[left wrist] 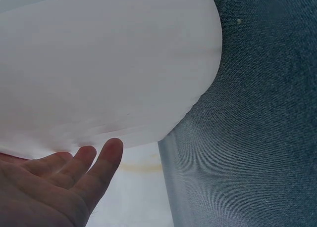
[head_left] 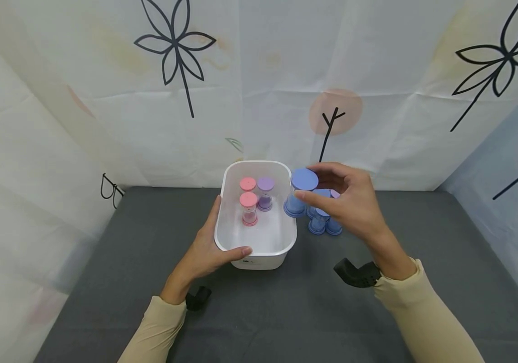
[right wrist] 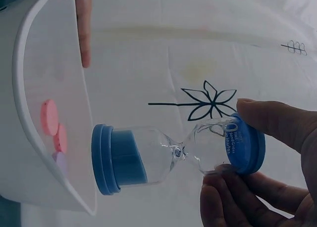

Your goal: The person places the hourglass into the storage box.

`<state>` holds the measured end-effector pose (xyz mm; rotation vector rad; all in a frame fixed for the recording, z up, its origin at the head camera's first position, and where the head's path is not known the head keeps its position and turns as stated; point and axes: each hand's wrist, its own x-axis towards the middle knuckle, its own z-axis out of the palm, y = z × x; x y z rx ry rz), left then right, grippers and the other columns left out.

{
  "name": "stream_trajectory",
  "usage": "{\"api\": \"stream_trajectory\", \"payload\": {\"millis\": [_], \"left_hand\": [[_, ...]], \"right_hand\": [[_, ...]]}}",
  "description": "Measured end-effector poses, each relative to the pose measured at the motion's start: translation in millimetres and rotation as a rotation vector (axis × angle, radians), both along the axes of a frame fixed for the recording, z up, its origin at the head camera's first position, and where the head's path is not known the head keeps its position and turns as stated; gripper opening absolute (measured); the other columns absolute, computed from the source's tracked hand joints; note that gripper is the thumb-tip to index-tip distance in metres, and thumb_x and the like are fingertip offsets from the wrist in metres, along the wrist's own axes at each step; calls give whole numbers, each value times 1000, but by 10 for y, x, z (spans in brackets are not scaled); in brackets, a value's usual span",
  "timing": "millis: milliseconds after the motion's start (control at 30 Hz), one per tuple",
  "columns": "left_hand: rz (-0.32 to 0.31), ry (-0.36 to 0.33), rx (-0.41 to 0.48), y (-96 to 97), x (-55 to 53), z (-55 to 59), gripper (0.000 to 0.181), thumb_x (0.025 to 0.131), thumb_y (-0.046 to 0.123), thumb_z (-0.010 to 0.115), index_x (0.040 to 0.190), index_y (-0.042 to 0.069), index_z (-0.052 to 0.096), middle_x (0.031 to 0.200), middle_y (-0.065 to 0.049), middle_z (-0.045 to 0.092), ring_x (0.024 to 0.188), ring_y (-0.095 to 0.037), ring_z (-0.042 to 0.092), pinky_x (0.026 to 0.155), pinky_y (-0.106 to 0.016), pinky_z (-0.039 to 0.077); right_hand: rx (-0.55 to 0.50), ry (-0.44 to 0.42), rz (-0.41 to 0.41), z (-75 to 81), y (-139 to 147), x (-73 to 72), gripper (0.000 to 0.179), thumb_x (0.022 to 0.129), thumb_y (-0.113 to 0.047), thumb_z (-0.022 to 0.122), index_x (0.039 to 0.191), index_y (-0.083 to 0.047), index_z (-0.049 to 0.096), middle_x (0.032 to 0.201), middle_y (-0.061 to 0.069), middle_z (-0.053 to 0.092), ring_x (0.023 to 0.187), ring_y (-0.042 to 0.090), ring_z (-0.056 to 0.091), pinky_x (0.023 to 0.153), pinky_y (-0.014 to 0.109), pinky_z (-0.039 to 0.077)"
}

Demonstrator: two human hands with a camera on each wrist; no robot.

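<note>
My right hand (head_left: 347,199) pinches the blue cap of an hourglass sand timer (head_left: 303,180) beside the right rim of a white bin (head_left: 259,259). In the right wrist view the blue sand timer (right wrist: 131,155) shows blue sand gathered at the end away from my fingers. Two pink sand timers (head_left: 249,202) and a purple sand timer (head_left: 265,185) stand inside the bin. My left hand (head_left: 202,252) holds the bin's front left corner, thumb over the rim. Its fingers (left wrist: 101,170) lie against the outer wall in the left wrist view.
Several more blue sand timers (head_left: 318,225) stand on the dark grey table (head_left: 259,317) right of the bin, partly hidden behind my right hand. A purple cap shows among them. A white patterned cloth (head_left: 268,126) hangs behind the table and along both sides.
</note>
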<state>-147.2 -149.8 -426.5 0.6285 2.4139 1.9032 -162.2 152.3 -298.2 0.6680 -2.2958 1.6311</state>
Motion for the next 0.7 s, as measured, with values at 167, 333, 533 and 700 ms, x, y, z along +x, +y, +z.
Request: {"api": "stream_trajectory", "payload": {"millis": [167, 333, 533, 700], "left_hand": [[-3, -1, -1, -1, 1, 7, 126, 74, 18, 92, 164, 29, 5, 153, -4, 42, 118, -39, 57, 91, -61, 51], [-12, 1, 8, 4, -9, -6, 126, 74, 18, 92, 164, 27, 5, 152, -6, 43, 116, -37, 58, 90, -63, 51], [-15, -10, 18, 14, -14, -4, 125, 74, 17, 92, 164, 28, 5, 150, -6, 44, 116, -40, 58, 89, -63, 51], [-21, -14, 27, 14, -11, 3, 125, 74, 16, 92, 164, 28, 5, 149, -6, 44, 116, -40, 58, 89, -64, 51]], "right_hand": [[4, -47, 45, -53, -84, -68, 42, 81, -6, 85, 120, -2, 70, 110, 7, 70, 93, 21, 69, 87, 29, 55], [18, -116, 73, -114, -158, -150, 43, 82, -9, 85, 122, -2, 69, 111, 9, 70, 96, 22, 69, 88, 30, 55], [27, -192, 94, -218, -243, -275, 45, 82, -9, 85, 123, 1, 68, 112, 12, 69, 96, 25, 69, 91, 37, 56], [31, -247, 109, -314, -302, -379, 44, 83, -7, 84, 122, 4, 67, 112, 17, 69, 96, 29, 69, 87, 33, 57]]}}
